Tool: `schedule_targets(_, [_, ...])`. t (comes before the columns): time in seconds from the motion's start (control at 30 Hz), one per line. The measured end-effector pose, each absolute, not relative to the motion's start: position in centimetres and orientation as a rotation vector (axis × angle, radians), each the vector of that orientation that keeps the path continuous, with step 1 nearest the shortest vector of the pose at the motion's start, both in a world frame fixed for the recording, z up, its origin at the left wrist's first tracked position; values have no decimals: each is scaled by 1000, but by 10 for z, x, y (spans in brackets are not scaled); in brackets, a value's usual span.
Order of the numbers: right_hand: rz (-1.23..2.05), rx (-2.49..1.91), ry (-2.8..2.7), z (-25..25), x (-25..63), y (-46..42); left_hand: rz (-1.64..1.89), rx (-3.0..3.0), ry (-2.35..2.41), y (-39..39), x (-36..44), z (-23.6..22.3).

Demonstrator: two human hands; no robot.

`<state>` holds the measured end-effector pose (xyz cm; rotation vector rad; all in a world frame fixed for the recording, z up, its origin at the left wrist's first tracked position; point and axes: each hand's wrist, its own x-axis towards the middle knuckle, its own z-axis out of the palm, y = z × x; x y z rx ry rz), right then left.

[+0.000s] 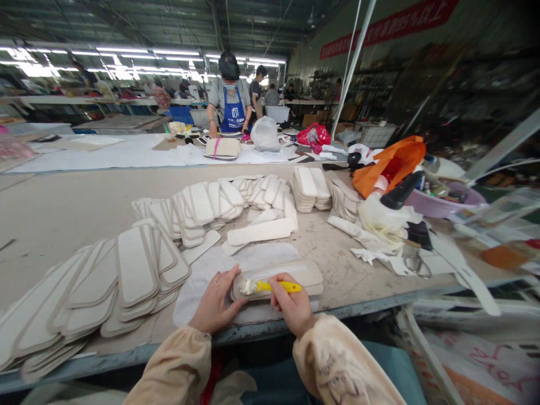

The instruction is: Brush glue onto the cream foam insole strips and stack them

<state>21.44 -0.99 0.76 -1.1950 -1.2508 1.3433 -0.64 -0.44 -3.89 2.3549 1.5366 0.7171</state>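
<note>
My right hand (292,304) is closed around the yellow handle of a small brush (264,286). White paste clings to its bristles, which touch the left end of a beige, rounded-end flat piece (310,274). More such pieces seem stacked under that one. My left hand (216,302) rests by the same end, fingers stretched out and thumb along the near edge, holding nothing. Beneath the pieces lies a whitish sheet (192,284) on the table. Just beyond, a long white strip (260,230) lies across other strips.
Fanned stacks of rounded pieces (135,264) spread to the left, with upright piles (306,188) farther back. At right are an orange bag (390,163), a purple basin (442,207) and scissors (415,263). A person in a blue apron (234,109) stands across the table.
</note>
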Motion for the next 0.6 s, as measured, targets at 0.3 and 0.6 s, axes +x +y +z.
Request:
schedule_targets(0.3, [1052,-1492,-1407,17,264,0,671,2401,1529,-5,-8,-39])
schedule_targets(0.6, [529,-1888,-1520,32,336,1,696,2450,1539,-3,-8,-39])
